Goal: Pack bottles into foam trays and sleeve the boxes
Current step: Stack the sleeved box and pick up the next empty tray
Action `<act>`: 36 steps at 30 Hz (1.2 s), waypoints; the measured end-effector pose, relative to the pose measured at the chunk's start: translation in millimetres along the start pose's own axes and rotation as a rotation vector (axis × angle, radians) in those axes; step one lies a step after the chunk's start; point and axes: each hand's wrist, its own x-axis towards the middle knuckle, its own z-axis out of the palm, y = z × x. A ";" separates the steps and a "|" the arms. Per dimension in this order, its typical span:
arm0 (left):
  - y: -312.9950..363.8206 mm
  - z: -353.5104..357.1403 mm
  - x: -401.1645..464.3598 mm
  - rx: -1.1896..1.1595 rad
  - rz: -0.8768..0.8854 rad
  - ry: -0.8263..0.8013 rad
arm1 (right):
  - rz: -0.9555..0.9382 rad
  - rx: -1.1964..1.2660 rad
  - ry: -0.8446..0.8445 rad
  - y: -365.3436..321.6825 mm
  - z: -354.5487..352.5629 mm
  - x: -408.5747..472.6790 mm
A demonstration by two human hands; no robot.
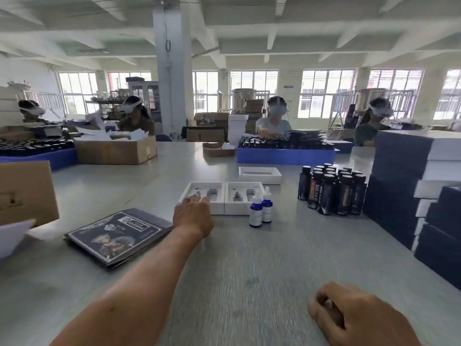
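Two white foam trays sit side by side on the grey table, the left tray [199, 196] and the right tray [243, 198], both with grey cut-outs. My left hand [193, 216] reaches out and its fingers rest on the near rim of the left tray. Two blue dropper bottles [260, 208] with white caps stand upright just in front of the right tray. A cluster of dark labelled bottles [334, 191] stands to the right. My right hand [359, 318] lies near the table's front edge, fingers loosely curled, holding nothing. A stack of flat dark printed sleeves [117, 236] lies at the left.
A third white tray [260, 174] lies farther back. Dark-and-white boxes [419, 186] are stacked at the right. A cardboard box [25, 193] stands at the left, another [116, 151] behind it. Blue crates of bottles [284, 153] and seated people fill the far side.
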 end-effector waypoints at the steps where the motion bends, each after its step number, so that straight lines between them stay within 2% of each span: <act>1: -2.1 3.7 8.2 0.041 -0.003 -0.017 | -0.002 0.001 0.003 -0.2 0.4 0.7; 5: -5.9 13.5 30.9 0.118 -0.026 -0.079 | -0.016 -0.010 0.012 -1.0 -0.8 4.6; 10: -11.6 17.4 34.9 0.240 0.010 0.046 | -0.018 -0.011 -0.009 -1.9 -4.4 7.2; 17: -7.2 -35.2 -1.5 0.008 0.060 0.226 | -0.005 -0.002 -0.014 -1.2 -8.3 2.6; 21: 0.3 -63.8 -73.5 -0.132 0.205 0.222 | -0.005 -0.022 0.002 -2.2 -6.0 0.7; 27: 15.3 -66.8 -195.8 -0.178 0.507 0.011 | -0.004 -0.093 0.030 -2.1 -3.4 -6.1; 30: 17.8 -65.3 -215.6 -0.240 0.644 0.086 | 0.008 -0.098 0.030 -3.7 -2.8 -7.8; 32: 13.9 -65.8 -214.0 -0.450 0.610 0.152 | 0.034 -0.080 -0.001 -4.1 -3.9 -8.2; 34: 3.0 -64.9 -201.4 -0.628 0.477 0.186 | 0.059 -0.030 -0.011 -3.5 -4.9 -6.8; 36: -9.5 -59.7 -185.8 -0.627 0.370 0.164 | 0.102 0.054 -0.004 -3.2 -8.1 -5.2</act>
